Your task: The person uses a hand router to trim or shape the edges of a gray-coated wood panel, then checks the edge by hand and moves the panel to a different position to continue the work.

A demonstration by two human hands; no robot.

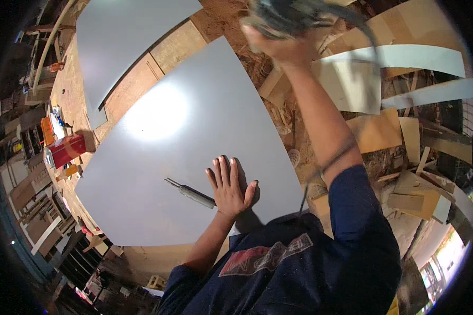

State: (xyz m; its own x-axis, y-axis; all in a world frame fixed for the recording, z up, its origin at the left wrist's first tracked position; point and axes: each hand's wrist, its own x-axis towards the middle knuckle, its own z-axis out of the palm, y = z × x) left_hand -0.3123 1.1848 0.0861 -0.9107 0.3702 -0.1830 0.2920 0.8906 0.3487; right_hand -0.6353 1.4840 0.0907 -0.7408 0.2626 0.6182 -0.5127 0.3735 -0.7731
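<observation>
A large grey sheet panel (126, 184) lies on a wooden workbench (181, 50). My left hand (227, 189) rests palm down on it, fingers stretched out. Just left of that hand lies a slim grey tool (192, 195) with two thin prongs, partly hidden by the hand. My right hand (281, 44) is raised beyond the panel's upper right edge, gripping a dark power tool (284, 16), blurred and cut off at the top. A black cord (368, 34) loops from the tool down by my right forearm toward my body.
A second grey sheet (115, 42) lies at the upper left, beside a red rectangular object (68, 149) and smaller items. Board offcuts (373, 131) and wood debris cover the area to the right. Stacked timber and boards (34, 194) stand at the far left.
</observation>
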